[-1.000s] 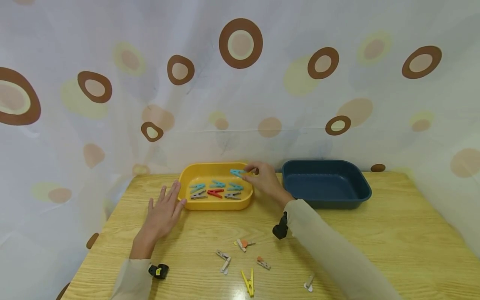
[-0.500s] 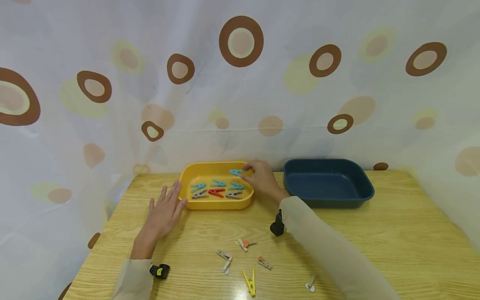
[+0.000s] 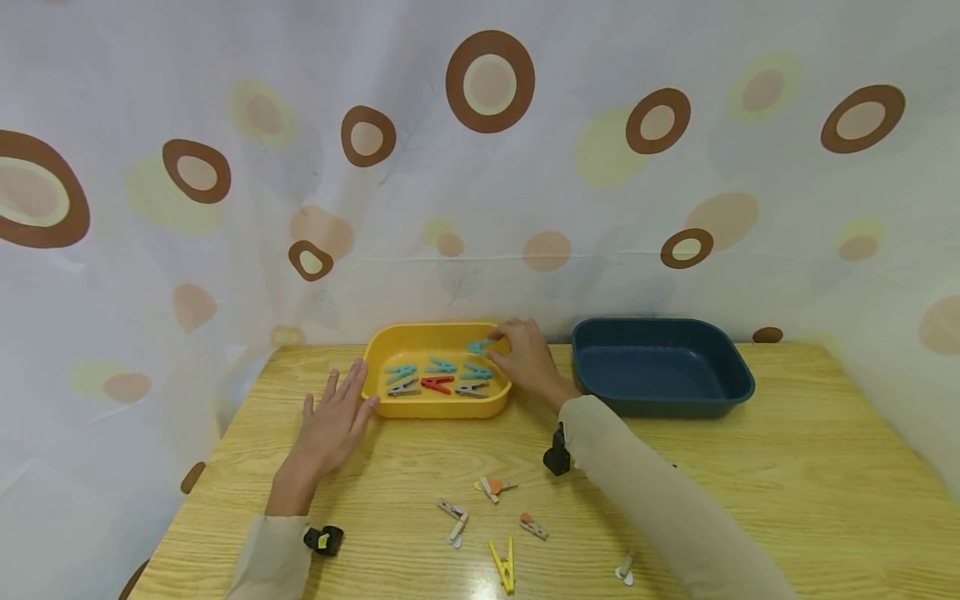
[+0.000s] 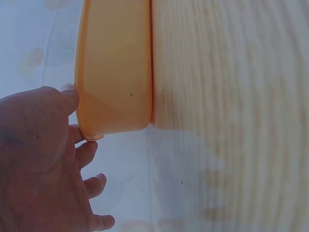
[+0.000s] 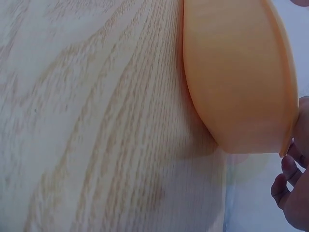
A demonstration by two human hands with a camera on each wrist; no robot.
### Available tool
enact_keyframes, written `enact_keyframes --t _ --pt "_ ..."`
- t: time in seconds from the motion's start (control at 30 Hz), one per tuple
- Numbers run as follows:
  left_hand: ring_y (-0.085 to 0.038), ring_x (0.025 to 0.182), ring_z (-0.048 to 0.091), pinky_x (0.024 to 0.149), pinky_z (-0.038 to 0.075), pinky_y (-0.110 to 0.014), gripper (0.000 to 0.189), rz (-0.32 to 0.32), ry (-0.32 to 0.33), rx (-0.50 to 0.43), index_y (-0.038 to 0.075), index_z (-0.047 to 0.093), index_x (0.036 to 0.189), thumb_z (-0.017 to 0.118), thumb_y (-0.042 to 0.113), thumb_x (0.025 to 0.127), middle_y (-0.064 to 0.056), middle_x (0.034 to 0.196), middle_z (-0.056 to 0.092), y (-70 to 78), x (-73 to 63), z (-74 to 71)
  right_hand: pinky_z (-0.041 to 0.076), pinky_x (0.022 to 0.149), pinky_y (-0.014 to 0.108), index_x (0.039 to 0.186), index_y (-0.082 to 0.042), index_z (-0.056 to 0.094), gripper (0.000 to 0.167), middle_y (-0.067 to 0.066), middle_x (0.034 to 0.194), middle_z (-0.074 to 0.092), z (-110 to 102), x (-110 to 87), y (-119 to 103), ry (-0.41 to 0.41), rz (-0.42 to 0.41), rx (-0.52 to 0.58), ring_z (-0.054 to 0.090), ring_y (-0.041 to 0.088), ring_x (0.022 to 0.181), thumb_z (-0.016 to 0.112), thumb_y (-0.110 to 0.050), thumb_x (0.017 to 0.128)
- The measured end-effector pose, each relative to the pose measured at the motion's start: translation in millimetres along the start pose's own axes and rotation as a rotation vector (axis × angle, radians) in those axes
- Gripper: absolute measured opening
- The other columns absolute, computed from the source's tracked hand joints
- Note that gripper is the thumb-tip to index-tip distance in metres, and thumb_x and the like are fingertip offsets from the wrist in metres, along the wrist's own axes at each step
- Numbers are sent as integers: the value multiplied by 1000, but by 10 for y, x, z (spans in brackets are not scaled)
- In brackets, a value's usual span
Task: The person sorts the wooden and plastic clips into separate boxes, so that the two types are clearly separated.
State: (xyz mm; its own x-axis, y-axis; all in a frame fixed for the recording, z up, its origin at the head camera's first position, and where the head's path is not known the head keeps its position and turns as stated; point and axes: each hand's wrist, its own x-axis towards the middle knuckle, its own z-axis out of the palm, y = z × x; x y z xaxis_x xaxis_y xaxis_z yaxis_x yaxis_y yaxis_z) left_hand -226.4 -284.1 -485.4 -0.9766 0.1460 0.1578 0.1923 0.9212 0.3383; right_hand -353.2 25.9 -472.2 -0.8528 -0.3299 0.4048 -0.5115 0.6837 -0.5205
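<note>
A yellow plastic tray (image 3: 438,408) stands at the back of the table, with several clothespins lying inside: light blue ones, grey ones and a red clothespin (image 3: 437,383). At its left end my left hand (image 3: 328,429) rests against the rim, fingers spread; the left wrist view shows thumb and fingertips touching the tray's edge (image 4: 113,72). Over the back right corner my right hand (image 3: 527,364) pinches a light blue clothespin (image 3: 477,347). In the right wrist view the tray wall (image 5: 241,72) hides that clothespin, and only part of the hand (image 5: 297,198) shows.
A dark blue tray (image 3: 663,408) stands to the right of the yellow one. Nearer the front lie a yellow clothespin (image 3: 504,568) and several small wooden clothespins, among them one with an orange piece (image 3: 534,527). A patterned curtain (image 3: 480,200) hangs behind the table.
The pinched light blue clothespin has turned slightly and shows a little less beside the right fingertips. The left hand keeps its place at the tray. The head view has shifted slightly.
</note>
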Motion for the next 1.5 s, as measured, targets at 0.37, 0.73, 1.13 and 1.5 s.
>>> enact_keyframes --t 0.37,0.73,1.13,1.5 --pt "-43 155 6 111 7 -80 67 2 -1 -5 8 15 166 26 48 113 -10 171 12 -5 -2 14 47 96 45 119 0 75 29 14 118 70 -24 -24 -11 -29 25 29 57 33 109 79 -12 92" --pt "-45 155 7 111 6 -80 66 2 -7 -5 9 15 166 26 47 113 -10 172 12 -8 7 3 52 90 49 121 3 73 31 20 117 70 -175 -192 -12 1 -19 161 64 38 103 78 -11 93" --pt "-47 154 7 111 5 -80 67 9 -14 -17 8 12 166 25 46 113 -13 171 11 8 20 -23 55 81 45 121 -7 73 29 11 116 71 -428 -531 -166 -9 4 224 64 29 99 76 -19 95" --pt "-47 154 7 110 6 -81 68 11 -25 -15 7 11 166 26 47 113 -13 171 11 10 17 -4 53 71 42 116 -10 75 25 8 107 73 -511 -987 -310 19 -30 265 63 27 92 79 -16 92"
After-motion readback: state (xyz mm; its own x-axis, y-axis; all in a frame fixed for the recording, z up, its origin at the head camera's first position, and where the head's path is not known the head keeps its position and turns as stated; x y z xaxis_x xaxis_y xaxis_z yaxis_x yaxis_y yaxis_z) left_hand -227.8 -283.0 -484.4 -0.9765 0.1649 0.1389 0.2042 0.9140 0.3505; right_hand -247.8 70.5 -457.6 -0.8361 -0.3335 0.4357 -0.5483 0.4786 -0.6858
